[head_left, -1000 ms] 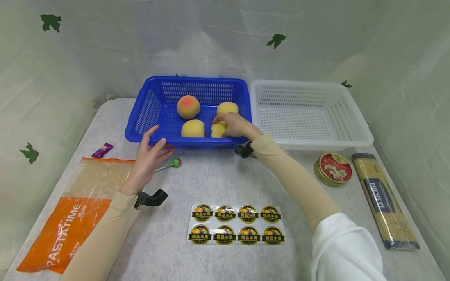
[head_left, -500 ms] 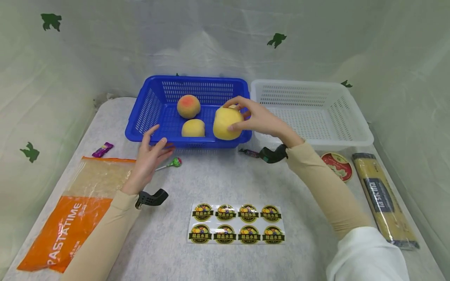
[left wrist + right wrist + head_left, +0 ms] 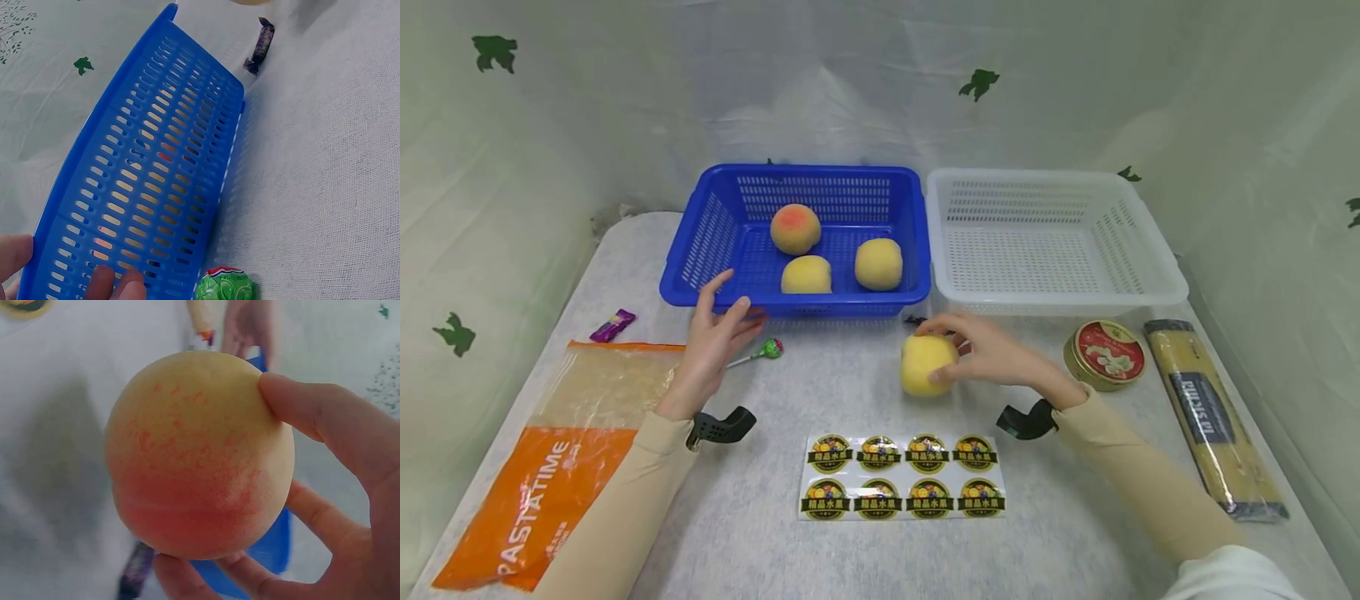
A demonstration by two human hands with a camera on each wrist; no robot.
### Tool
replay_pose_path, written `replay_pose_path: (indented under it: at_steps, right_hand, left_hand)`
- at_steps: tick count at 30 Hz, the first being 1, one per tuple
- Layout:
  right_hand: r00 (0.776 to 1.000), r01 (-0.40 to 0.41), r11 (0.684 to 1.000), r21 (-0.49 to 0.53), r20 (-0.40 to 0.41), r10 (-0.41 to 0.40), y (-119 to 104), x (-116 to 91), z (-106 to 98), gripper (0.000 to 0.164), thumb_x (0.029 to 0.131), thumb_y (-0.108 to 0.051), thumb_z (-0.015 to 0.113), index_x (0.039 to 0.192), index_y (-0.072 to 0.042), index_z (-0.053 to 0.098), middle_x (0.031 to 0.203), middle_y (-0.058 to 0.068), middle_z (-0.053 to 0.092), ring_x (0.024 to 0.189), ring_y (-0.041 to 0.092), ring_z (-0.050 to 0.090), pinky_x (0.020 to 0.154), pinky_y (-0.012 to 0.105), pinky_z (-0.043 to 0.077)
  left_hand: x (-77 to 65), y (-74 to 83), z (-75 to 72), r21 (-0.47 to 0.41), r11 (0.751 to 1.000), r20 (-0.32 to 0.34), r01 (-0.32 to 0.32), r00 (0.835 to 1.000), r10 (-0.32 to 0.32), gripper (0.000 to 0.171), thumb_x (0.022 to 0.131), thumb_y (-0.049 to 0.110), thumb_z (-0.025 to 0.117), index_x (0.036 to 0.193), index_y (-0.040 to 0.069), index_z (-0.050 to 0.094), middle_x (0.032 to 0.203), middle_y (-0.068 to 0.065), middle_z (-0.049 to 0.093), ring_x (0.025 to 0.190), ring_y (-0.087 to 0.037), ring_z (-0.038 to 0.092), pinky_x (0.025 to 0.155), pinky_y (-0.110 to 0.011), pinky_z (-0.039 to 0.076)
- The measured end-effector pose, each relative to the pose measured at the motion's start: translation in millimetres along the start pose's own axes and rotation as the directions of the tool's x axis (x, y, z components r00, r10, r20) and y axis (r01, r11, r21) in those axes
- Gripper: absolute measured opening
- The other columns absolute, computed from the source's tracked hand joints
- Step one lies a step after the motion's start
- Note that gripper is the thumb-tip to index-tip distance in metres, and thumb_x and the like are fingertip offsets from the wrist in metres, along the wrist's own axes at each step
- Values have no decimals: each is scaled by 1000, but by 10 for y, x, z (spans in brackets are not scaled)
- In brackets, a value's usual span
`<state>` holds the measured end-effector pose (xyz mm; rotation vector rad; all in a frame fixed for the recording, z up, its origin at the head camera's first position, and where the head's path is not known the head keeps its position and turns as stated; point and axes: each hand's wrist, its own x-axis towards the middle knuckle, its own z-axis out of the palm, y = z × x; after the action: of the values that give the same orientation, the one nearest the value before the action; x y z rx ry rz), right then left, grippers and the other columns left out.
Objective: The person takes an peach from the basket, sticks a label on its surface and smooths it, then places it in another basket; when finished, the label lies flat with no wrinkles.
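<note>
My right hand (image 3: 992,354) grips a yellow peach (image 3: 925,365) between thumb and fingers, over the table in front of the baskets. The right wrist view shows the red-blushed side of this peach (image 3: 203,462). My left hand (image 3: 711,350) is at the front left of the blue basket (image 3: 797,305), fingers spread and relaxed. From the left wrist, its fingertips (image 3: 128,287) appear close against the basket's slotted front wall; contact is hard to tell. Inside the blue basket sit a red-topped peach (image 3: 795,229) and two yellow-looking peaches, one front middle (image 3: 807,275), one right (image 3: 878,264).
A white basket (image 3: 1060,298) adjoins the blue one. A sticker sheet (image 3: 902,477) lies in front. Pasta bag (image 3: 550,467), purple candy (image 3: 613,326) and green lollipop (image 3: 771,348) lie left; a round tin (image 3: 1105,356) and spaghetti pack (image 3: 1213,421) right. Dark wrapped candy (image 3: 261,45) lies by the blue basket.
My right hand has lifted a peach out of the blue basket and brought it toward me over the table. The left hand has stayed in place.
</note>
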<state>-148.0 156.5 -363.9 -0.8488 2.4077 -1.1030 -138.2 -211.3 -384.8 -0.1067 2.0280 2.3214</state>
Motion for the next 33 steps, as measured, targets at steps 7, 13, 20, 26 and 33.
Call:
replay_pose_path:
  at_steps: [7,13,20,26,33]
  right_hand:
    - [999,-38,999,-14,14,38,222,-56,172,59,70,-33,76,122,-24,50,115,6,43,98,21,47,80,37,45]
    - [998,36,999,26,45,-37,299,-124,218,64,73,-31,75,128,-19,43,124,6,39,106,20,42,81,34,45]
    - [999,24,992,123,35,-29,288,-185,174,68,76,-26,73,134,-16,37,132,8,38,109,24,45,87,41,42]
    - [998,-46,983,180,-35,53,330,-307,114,59,77,-26,72,126,-12,41,121,11,47,106,26,48,86,42,43]
    - [996,-63,996,61,-65,67,372,-523,180,28,78,-16,71,95,-6,52,88,4,56,79,16,55,66,30,49]
  left_hand:
    - [-5,-8,3,41,999,-4,-3,1000,3,61,93,25,49,143,23,15,114,-25,46,106,-31,52,93,-41,37]
    - [-6,-10,12,62,998,-10,-11,1000,12,60,93,27,48,142,25,16,115,-27,45,107,-34,51,93,-40,38]
    - [-43,5,50,122,992,-8,-13,1000,14,61,93,32,47,143,31,13,120,-29,41,105,-31,53,93,-41,38]
    - [-186,-26,252,326,933,105,-153,987,125,60,94,25,48,144,27,14,110,-25,49,89,-15,59,82,-41,47]
    - [-489,-53,735,476,731,555,-489,812,182,29,93,14,51,121,11,55,108,-2,56,94,-17,55,75,-29,48]
